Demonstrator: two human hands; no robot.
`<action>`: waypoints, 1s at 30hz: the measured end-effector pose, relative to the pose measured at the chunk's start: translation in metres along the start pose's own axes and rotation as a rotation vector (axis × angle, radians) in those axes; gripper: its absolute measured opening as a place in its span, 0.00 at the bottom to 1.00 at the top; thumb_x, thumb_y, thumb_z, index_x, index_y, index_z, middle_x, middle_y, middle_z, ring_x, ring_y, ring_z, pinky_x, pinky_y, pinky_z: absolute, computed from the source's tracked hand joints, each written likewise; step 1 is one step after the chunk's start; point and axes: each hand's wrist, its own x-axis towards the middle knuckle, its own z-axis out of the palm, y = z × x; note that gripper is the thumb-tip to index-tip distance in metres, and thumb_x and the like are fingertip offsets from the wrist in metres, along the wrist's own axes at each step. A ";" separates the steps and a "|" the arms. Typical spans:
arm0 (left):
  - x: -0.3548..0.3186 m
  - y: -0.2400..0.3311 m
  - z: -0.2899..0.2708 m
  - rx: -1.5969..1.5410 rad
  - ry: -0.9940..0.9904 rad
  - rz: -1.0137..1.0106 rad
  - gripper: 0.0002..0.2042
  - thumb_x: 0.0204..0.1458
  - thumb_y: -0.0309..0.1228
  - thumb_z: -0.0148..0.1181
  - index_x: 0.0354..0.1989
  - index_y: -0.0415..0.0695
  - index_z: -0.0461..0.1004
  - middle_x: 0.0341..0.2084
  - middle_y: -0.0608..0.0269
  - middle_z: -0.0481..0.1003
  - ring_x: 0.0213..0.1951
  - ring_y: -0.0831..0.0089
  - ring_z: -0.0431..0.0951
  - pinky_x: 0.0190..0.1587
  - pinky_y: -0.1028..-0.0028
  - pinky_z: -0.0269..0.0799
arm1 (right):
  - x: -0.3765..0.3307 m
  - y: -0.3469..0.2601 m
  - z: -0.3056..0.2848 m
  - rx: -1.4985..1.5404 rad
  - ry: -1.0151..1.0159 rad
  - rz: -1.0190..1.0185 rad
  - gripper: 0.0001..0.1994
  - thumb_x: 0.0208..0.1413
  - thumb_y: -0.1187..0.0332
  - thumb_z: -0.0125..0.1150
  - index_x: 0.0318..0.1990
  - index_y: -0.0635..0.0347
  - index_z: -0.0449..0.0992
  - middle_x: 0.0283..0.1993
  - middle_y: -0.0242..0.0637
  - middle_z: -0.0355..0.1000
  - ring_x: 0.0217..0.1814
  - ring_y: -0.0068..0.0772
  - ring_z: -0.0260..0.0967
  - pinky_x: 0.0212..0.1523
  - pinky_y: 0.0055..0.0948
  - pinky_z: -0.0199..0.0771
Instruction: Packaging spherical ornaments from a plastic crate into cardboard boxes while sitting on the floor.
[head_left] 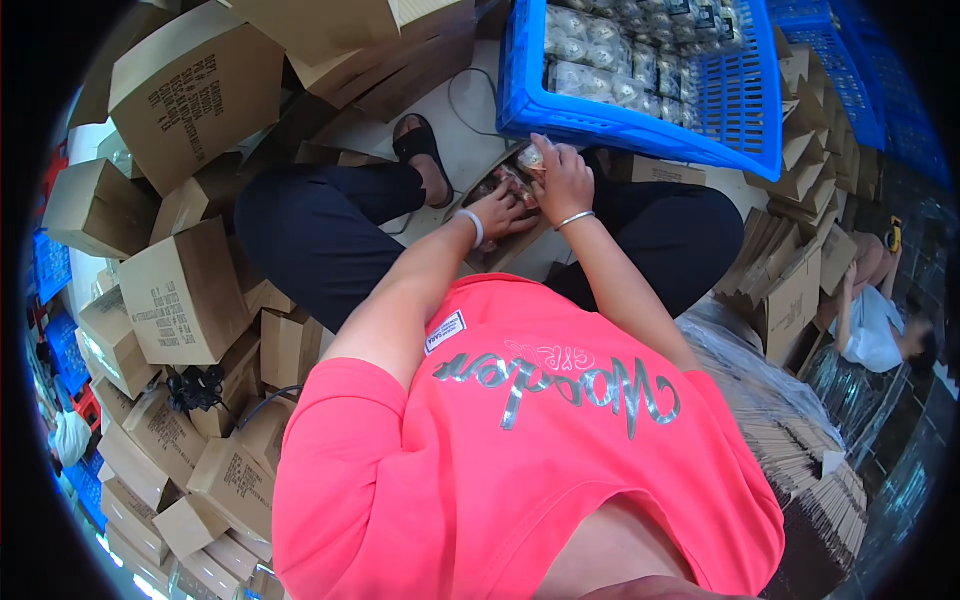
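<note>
Between my bent legs sits a small open cardboard box [490, 262] with packs in it. My left hand [500, 213] reaches over the box, fingers stretched and slightly spread on red-and-clear wrapped packs [512, 184]. At the box's far end, my right hand [566, 183] has its fingers closed round a clear plastic-wrapped pack [531, 156] with something pale inside. The fingers cover part of that pack, so its exact kind does not show. Just beyond my hands stands a blue plastic crate [640, 135], holding rows of clear-wrapped packs with round, gold-toned contents [600, 50].
Cardboard cartons [185, 290] are heaped at the left, and more [215, 90] stand at the far left. Flattened cartons [815, 490] are stacked at the right. Another person [872, 325] is at the far right. A thin cable [452, 100] lies on the floor near my sandal [417, 140].
</note>
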 end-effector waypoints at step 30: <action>0.036 0.028 -0.039 -0.596 -0.135 -1.219 0.32 0.42 0.30 0.56 0.58 0.46 0.50 0.54 0.46 0.56 0.47 0.45 0.65 0.46 0.54 0.65 | -0.012 0.000 0.020 -0.192 0.143 -0.004 0.22 0.40 0.67 0.56 0.48 0.37 0.66 0.35 0.32 0.62 0.33 0.37 0.61 0.30 0.37 0.58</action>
